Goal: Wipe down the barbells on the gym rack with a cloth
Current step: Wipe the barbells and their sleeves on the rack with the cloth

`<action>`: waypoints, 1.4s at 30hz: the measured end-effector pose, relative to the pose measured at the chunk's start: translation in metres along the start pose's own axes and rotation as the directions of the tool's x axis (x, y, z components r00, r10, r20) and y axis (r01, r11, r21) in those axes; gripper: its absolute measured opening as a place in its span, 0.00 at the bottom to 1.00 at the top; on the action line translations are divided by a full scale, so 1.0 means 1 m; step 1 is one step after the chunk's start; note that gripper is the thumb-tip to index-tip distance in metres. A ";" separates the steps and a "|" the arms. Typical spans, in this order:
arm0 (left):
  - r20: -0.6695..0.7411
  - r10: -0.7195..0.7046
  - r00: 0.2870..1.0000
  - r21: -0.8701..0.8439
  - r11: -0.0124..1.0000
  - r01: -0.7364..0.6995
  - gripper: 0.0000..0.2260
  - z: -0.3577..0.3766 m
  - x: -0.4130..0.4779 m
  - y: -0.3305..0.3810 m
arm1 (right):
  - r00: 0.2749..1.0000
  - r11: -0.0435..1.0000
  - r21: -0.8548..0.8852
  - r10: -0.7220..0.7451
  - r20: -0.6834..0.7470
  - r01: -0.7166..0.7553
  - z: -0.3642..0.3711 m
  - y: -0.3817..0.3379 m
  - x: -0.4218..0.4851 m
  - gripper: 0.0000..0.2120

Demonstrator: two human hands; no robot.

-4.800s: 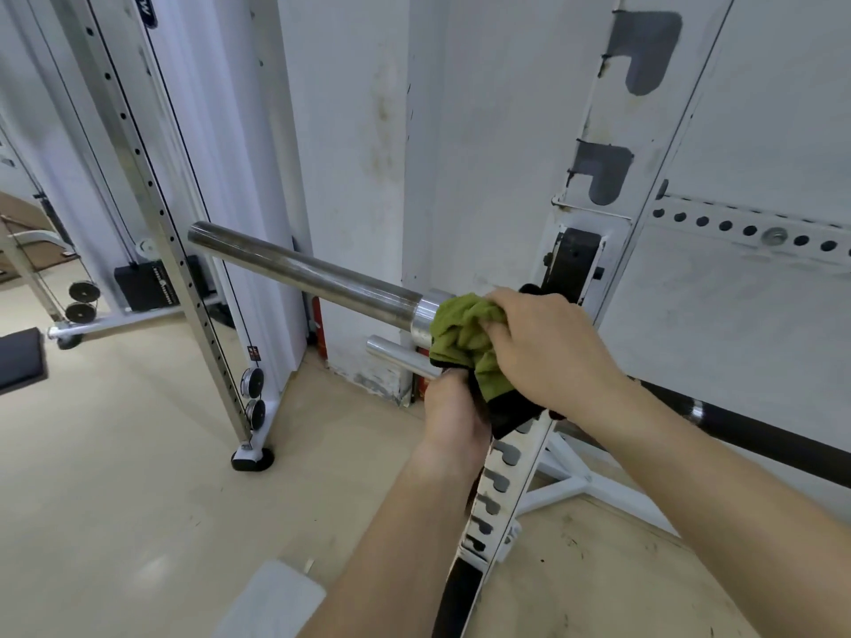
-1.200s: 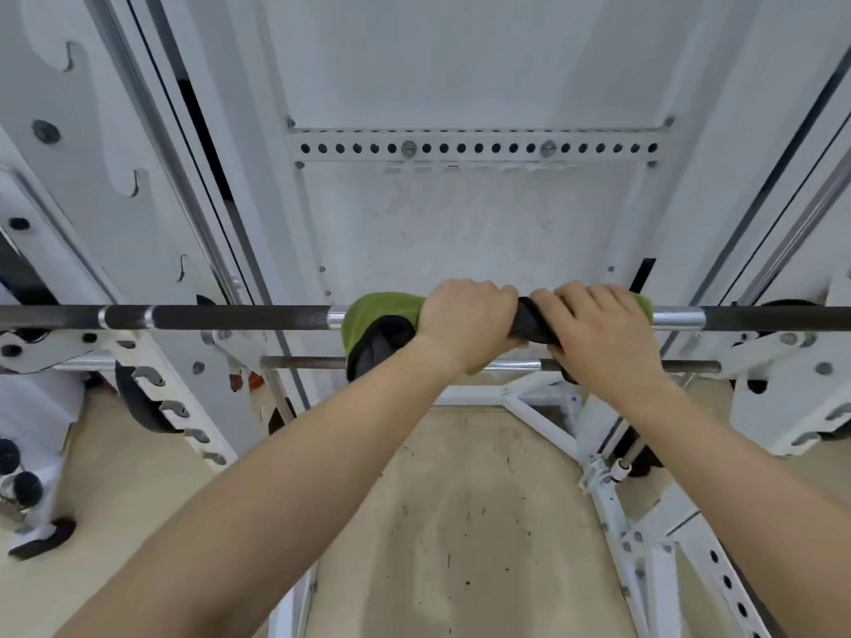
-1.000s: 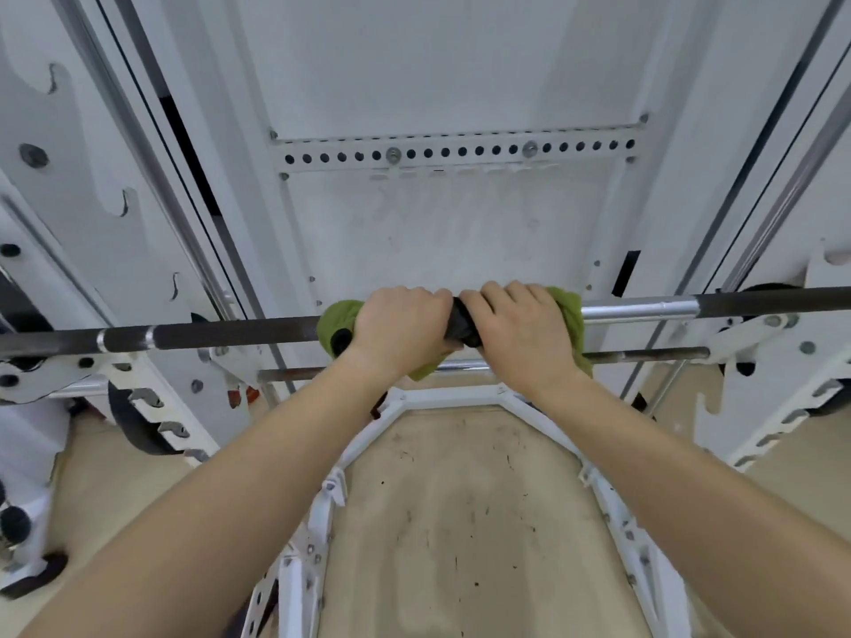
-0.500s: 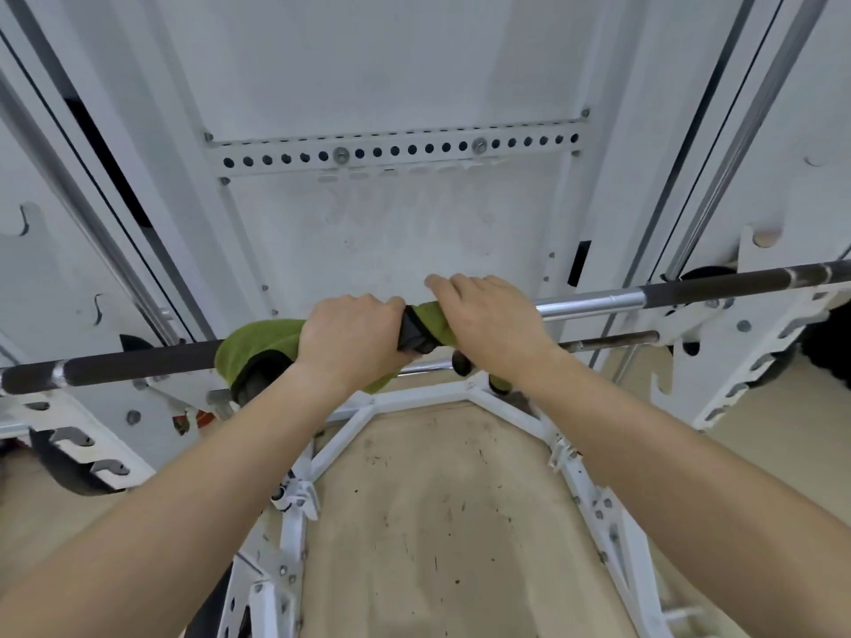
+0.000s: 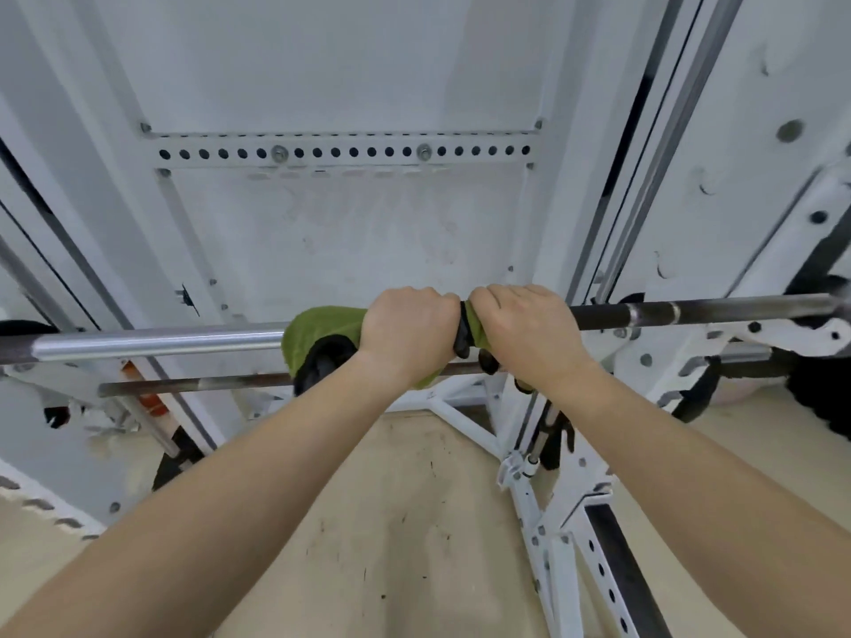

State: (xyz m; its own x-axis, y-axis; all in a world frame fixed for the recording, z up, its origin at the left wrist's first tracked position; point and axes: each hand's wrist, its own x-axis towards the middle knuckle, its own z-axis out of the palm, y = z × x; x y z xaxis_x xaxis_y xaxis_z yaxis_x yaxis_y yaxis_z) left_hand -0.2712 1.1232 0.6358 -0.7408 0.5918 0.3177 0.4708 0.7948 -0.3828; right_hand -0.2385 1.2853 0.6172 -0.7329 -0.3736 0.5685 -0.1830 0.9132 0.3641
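A long barbell [image 5: 156, 344] lies level across the white rack, bright steel on the left of my hands and dark knurled metal on the right. A green cloth with a black underside [image 5: 317, 331] is wrapped around the bar. My left hand [image 5: 407, 336] and my right hand [image 5: 522, 331] sit side by side on top, both closed around the cloth and the bar. Most of the cloth is hidden under my hands; a loose green and black fold hangs out to the left.
A thinner rusty bar [image 5: 193, 386] runs just below and behind the barbell. White rack uprights with holes [image 5: 594, 559] stand at the lower right, a slotted upright [image 5: 41, 504] at the lower left. A perforated strip [image 5: 340, 151] crosses the white wall. Beige floor [image 5: 405, 522] lies below.
Both hands have slid the cloth along the bar toward its right side. Bare bright steel now shows left of the cloth, and the dark knurled part lies right of my hands.
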 end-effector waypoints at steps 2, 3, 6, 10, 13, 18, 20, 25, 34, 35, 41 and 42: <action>-0.020 0.004 1.000 -0.015 1.000 -0.005 0.10 -0.002 0.007 0.013 | 1.000 1.000 0.000 0.026 0.011 -0.026 0.000 0.018 -0.011 0.10; -0.037 0.007 0.999 -0.022 1.000 -0.008 0.12 -0.001 0.008 0.015 | 0.999 0.999 0.010 0.043 0.022 -0.043 0.000 0.024 -0.014 0.10; -0.073 0.021 0.997 -0.058 0.998 -0.025 0.15 0.001 0.003 0.008 | 0.993 0.995 0.045 0.090 0.071 -0.093 -0.002 0.024 -0.015 0.09; -0.099 0.003 0.995 -0.082 0.997 -0.011 0.15 0.010 -0.019 -0.026 | 0.993 0.994 0.038 0.096 0.069 -0.099 -0.011 -0.019 0.009 0.10; -0.170 -0.026 0.985 -0.080 0.997 0.013 0.17 0.023 -0.047 -0.073 | 0.997 0.996 0.072 0.055 0.061 -0.059 -0.016 -0.075 0.042 0.12; -0.137 -0.039 0.990 -0.096 0.995 0.026 0.20 0.037 -0.057 -0.097 | 0.999 0.997 0.073 0.026 0.038 -0.029 -0.013 -0.102 0.057 0.13; -0.146 -0.032 0.989 -0.080 0.997 0.021 0.20 0.038 -0.053 -0.090 | 1.000 0.996 0.085 0.014 0.025 -0.016 -0.008 -0.086 0.046 0.13; -0.126 0.012 0.992 -0.009 1.000 -0.013 0.16 0.023 -0.027 -0.045 | 1.000 0.998 0.058 -0.010 0.006 0.009 0.001 -0.038 0.020 0.13; -0.098 0.017 0.995 -0.057 0.998 -0.023 0.13 -0.017 0.057 0.099 | 0.999 1.000 -0.026 0.006 -0.033 -0.007 0.013 0.111 -0.062 0.12; -0.090 0.022 0.996 -0.061 0.998 -0.027 0.13 -0.021 0.068 0.118 | 1.000 0.999 -0.033 0.018 -0.018 -0.019 0.014 0.129 -0.072 0.12; -0.064 0.079 0.995 -0.123 0.989 -0.087 0.09 -0.048 0.130 0.219 | 0.981 0.988 -0.038 0.155 0.117 -0.152 0.008 0.227 -0.130 0.22; -0.061 0.085 0.995 -0.137 0.986 -0.092 0.08 -0.051 0.138 0.232 | 0.972 0.982 -0.053 0.189 0.138 -0.183 0.006 0.236 -0.136 0.23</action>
State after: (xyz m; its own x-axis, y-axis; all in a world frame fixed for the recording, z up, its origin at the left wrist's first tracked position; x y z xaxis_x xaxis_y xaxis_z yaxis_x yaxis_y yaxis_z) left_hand -0.2394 1.3962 0.6352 -0.6677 0.6640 0.3365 0.5985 0.7477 -0.2879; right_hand -0.1856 1.5528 0.6215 -0.8377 -0.1685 0.5196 -0.0109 0.9562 0.2925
